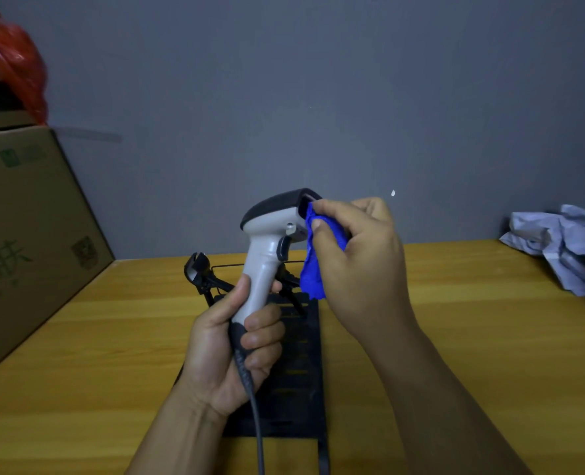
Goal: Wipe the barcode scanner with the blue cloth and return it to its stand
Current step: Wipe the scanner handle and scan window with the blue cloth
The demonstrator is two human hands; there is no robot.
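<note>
My left hand (pixel 229 351) grips the handle of the grey barcode scanner (pixel 267 241), held upright above the table with its dark head pointing right. A grey cable (pixel 255 416) runs down from the handle. My right hand (pixel 356 248) pinches the blue cloth (pixel 313 269) and presses it against the scanner's front window. Beneath the scanner, the black stand (pixel 297 365) lies on the wooden table (pixel 455 337), its cradle arm (pixel 196 269) raised at the far left end.
A large cardboard box (pixel 27 228) stands at the left edge of the table, with a red plastic bag (pixel 16 63) on top. A crumpled light-blue cloth (pixel 565 248) lies at the far right. A grey wall rises behind the table.
</note>
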